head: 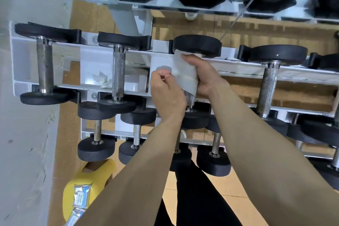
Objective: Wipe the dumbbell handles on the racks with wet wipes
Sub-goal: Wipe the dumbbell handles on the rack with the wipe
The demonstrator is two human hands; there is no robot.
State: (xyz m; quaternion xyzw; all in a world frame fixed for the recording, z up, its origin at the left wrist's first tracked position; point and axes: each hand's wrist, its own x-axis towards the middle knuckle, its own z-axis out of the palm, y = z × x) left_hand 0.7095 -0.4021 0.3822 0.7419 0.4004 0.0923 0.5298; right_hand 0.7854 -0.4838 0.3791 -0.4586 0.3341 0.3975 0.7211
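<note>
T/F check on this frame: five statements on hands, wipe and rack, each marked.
1. The right hand grips a white wipe wrapped round a dumbbell handle. True.
2. The left hand hangs idle, clear of the wipe. False: the left hand pinches the wipe's edge.
3. A yellow bag at lower left holds wipe packs. True.
4. The dumbbell being wiped sits on the top tier. False: it is on the middle tier, third from the left.
5. A wipe covers the leftmost handle on that tier. False: the leftmost handle is bare metal.
</note>
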